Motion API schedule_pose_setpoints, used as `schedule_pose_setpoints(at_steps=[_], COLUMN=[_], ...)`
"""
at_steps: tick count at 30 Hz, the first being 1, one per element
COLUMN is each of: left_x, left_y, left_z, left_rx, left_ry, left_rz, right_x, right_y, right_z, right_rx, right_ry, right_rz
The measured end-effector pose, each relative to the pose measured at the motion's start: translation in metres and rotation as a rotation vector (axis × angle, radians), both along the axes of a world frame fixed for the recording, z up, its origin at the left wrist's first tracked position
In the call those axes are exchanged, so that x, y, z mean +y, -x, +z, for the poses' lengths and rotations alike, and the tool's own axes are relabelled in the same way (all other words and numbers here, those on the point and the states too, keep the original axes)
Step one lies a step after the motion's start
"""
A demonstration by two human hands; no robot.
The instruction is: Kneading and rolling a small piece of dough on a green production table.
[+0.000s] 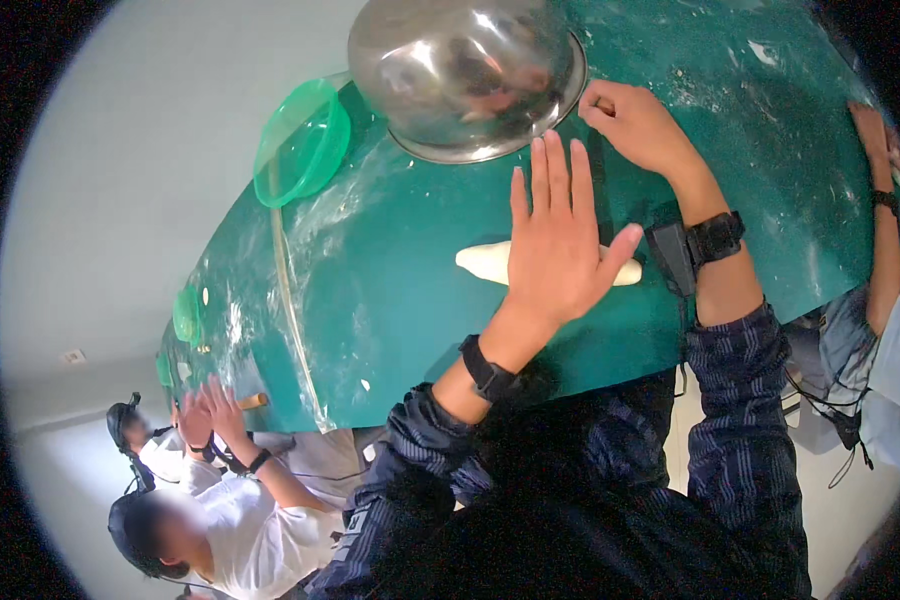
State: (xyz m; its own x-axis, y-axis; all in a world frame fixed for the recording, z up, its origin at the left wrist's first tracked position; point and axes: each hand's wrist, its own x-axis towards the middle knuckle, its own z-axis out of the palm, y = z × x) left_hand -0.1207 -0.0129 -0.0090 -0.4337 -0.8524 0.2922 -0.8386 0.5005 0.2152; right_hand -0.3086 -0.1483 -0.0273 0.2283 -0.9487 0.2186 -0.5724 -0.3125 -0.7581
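A pale, smooth roll of dough (484,262) lies crosswise on the green tabletop, with both ends showing. Flat across its middle is my left hand (555,245), palm down and fingers stretched out, hiding the part beneath. My right hand (638,125) is held beyond it to the right, close to the rim of a large shiny metal bowl (460,75) turned upside down. Its fingers are curled in, and whatever they may hold is hidden. A black wrist strap with a dark box (672,258) is on my right forearm, beside the dough's right end.
Left of the metal bowl stands a green plastic basin (305,145) at the table (400,330) edge. White flour marks streak the surface, and a long strip (290,300) runs across it. Other people work at the far left (220,415) and right edge (870,135).
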Motion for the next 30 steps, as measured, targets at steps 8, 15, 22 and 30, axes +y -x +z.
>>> schedule_pose_setpoints(at_steps=[8, 15, 22, 30], left_x=[0.083, 0.154, 0.158, 0.053], left_y=[-0.017, -0.031, -0.019, 0.006], left_z=[0.007, 0.051, 0.049, 0.018], left_rx=[-0.069, -0.227, -0.181, -0.125], left_ry=[-0.155, -0.416, -0.445, -0.198], left_rz=[-0.094, -0.143, -0.158, -0.149], right_x=[-0.009, -0.008, -0.006, -0.012], right_y=[0.002, 0.004, 0.003, 0.038], right_z=[-0.012, -0.013, -0.011, 0.003], right_rx=[-0.101, -0.072, -0.083, -0.302], right_ry=[-0.017, 0.003, -0.039, -0.210], right_rz=[0.039, 0.032, 0.073, 0.149])
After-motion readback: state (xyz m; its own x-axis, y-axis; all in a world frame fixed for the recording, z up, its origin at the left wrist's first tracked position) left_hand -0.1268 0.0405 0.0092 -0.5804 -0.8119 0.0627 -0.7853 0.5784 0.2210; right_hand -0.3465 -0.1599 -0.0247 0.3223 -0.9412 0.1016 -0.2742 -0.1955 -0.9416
